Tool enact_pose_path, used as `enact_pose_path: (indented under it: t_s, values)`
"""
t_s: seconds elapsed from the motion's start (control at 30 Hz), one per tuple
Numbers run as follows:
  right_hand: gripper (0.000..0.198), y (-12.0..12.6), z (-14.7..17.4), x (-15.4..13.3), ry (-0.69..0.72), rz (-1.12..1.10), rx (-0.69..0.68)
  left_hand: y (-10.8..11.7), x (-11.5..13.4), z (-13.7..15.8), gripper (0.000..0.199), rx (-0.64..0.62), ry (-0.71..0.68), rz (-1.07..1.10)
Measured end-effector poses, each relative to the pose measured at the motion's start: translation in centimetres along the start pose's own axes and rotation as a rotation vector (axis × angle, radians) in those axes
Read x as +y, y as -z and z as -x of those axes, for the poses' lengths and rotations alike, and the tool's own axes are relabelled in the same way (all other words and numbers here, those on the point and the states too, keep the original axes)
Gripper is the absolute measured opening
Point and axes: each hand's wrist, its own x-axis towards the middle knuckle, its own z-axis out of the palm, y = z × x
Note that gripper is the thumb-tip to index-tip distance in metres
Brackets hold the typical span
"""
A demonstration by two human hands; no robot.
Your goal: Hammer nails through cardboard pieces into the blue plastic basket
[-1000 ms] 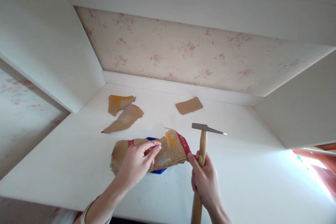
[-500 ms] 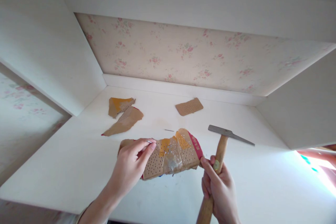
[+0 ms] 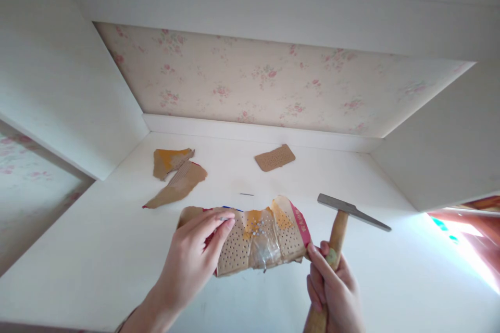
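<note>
A folded piece of brown cardboard (image 3: 234,254), dotted with rows of small holes, is held over the white table. On its middle lie several loose nails (image 3: 258,226) above a clear plastic patch (image 3: 266,254). My left hand (image 3: 193,247) is closed in a pinch on a thin nail (image 3: 224,218) at the cardboard's upper left. My right hand (image 3: 338,289) wraps round the wooden handle of a hammer (image 3: 339,234), its metal head up. The thumb and index finger of that hand also grip the cardboard's right edge beside a red strip.
A single nail (image 3: 246,194) lies on the white table (image 3: 117,250) beyond the cardboard. Torn cardboard scraps (image 3: 177,184) are at the back left, and a small perforated cardboard piece (image 3: 275,158) at the back. White panels and a flowered wall enclose the table.
The view has shifted slightly. Both hands, the cardboard and the hammer have moved a little toward me and to the right over the table. Both grips look the same.
</note>
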Motion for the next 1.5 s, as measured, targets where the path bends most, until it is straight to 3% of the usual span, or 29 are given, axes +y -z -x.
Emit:
enact_pose_path:
  t_s: [0.2, 0.33, 0.73, 0.93, 1.5]
  values:
    - [0.04, 0.6, 0.6, -1.1, 0.03, -0.049, 0.054, 0.9, 1.1, -0.1, 0.014, 0.007, -0.077, -0.003]
    - [0.042, 1.2, -0.2, -1.1, 0.049, -0.043, 0.1, -0.8, 0.3, -0.7, 0.015, -0.086, -0.037, 0.038]
    - [0.041, 1.5, -2.5, 2.0, 0.015, 0.133, 0.059, -5.7, -3.2, -1.6, 0.019, -0.332, 0.008, 0.009]
    - [0.042, 1.6, -3.1, 2.4, 0.007, 0.13, 0.055, -6.4, -4.3, -1.6, 0.02, -0.304, 0.046, 0.006]
    - [0.039, 1.8, -3.1, 2.4, 0.018, 0.179, 0.039, -6.6, -3.9, -1.4, 0.021, -0.345, 0.034, -0.049]
